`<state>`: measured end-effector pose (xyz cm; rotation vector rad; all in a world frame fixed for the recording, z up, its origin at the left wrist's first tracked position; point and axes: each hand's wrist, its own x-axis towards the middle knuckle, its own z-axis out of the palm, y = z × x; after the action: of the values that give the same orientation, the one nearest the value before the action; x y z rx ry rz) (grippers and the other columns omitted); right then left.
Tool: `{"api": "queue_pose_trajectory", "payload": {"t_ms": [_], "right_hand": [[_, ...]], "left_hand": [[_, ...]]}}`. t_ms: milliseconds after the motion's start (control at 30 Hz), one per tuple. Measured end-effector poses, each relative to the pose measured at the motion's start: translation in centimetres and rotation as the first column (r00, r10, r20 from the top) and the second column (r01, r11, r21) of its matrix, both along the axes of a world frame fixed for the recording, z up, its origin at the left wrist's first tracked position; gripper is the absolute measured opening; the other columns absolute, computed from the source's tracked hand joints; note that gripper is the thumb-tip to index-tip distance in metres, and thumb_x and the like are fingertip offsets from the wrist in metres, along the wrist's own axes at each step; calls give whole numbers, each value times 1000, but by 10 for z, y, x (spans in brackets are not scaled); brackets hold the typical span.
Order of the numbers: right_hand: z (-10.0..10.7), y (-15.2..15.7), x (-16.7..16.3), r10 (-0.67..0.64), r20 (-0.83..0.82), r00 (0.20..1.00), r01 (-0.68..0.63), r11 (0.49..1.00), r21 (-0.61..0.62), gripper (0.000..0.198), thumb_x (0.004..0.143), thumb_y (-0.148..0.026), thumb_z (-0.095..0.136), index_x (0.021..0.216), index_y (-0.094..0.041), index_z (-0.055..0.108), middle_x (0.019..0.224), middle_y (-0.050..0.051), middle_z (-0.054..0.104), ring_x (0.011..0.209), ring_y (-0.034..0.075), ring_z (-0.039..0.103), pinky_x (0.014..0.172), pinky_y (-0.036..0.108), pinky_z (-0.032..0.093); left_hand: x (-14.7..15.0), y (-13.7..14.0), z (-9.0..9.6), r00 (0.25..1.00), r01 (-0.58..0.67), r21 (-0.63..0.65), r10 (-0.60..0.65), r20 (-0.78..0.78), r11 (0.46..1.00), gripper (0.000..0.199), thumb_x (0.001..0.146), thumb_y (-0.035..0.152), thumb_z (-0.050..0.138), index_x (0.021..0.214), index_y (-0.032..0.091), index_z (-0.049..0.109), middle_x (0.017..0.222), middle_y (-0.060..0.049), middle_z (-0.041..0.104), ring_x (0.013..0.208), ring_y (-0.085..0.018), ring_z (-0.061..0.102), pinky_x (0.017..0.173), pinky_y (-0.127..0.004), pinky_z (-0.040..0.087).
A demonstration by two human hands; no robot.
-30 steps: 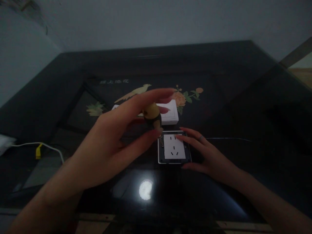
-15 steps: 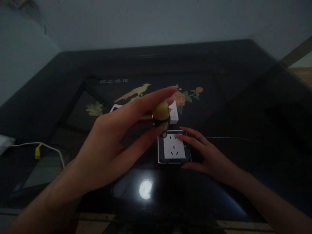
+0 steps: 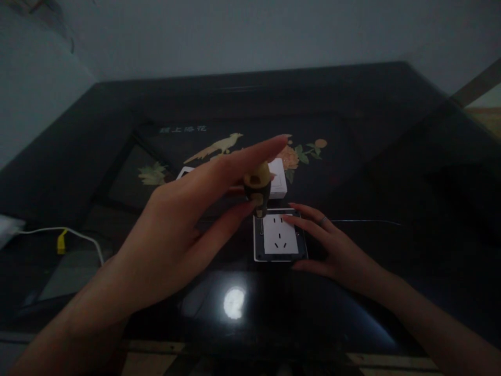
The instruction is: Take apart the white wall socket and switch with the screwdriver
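Note:
My left hand (image 3: pixel 188 219) pinches a screwdriver (image 3: pixel 260 190) between thumb and fingers. Its yellow and black handle points up toward me, and a thin shaft runs down to the left side of a wall socket (image 3: pixel 279 235). Where the tip meets the screw at that side is too small to tell. The socket lies flat on the table, with a white slotted centre and a dark surrounding frame. My right hand (image 3: pixel 329 240) holds it from the right, index fingertip on the white face and thumb near the lower right corner.
Behind my left hand, a white box-like piece (image 3: pixel 278 180) and another white-edged piece (image 3: pixel 185 172) lie on the glossy dark table (image 3: pixel 376 156). At the left runs a white cable (image 3: pixel 84 236) with a yellow tag (image 3: pixel 61 243). A wall (image 3: pixel 250 36) stands behind the table.
The screwdriver handle has turned and tilted slightly, its lower end shifting a little left. My left index finger is a bit more raised. My right hand and the socket have hardly moved.

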<state>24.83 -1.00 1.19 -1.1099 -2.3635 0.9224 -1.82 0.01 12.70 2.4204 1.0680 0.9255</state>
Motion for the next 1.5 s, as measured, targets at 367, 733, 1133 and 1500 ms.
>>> {"api": "queue_pose_trajectory", "payload": {"t_ms": [367,733,1133,1500], "right_hand": [[-2,0,1,-10,7,1000,10,1000,-7,76,82,-33,74,148,-37,36,160,10,31,143,36,40,108,60,45],[-2,-2,1,-10,8,1000,10,1000,-9,73,83,-33,74,147,-34,38,159,12,31,144,35,39,110,59,43],[-3,-1,0,3,25,1000,-3,1000,24,74,83,-33,74,147,-32,36,158,15,31,143,35,40,109,58,45],[-4,-1,1,11,13,1000,-12,998,57,74,83,-31,74,147,-31,36,158,15,32,143,35,41,109,56,45]], "left_hand": [[2,0,-8,995,-73,103,64,82,992,51,85,12,69,131,28,55,123,0,70,105,-19,71,91,-33,61],[3,-3,0,985,-132,209,152,-82,969,44,93,35,65,134,27,54,120,2,70,104,-18,69,93,-31,56],[2,-4,3,991,-107,144,118,-68,984,43,91,34,67,132,29,56,119,3,70,108,-19,68,97,-34,56],[3,-7,8,983,-145,18,146,-113,989,39,94,33,61,131,41,56,117,10,72,102,-18,73,93,-29,58]]}}
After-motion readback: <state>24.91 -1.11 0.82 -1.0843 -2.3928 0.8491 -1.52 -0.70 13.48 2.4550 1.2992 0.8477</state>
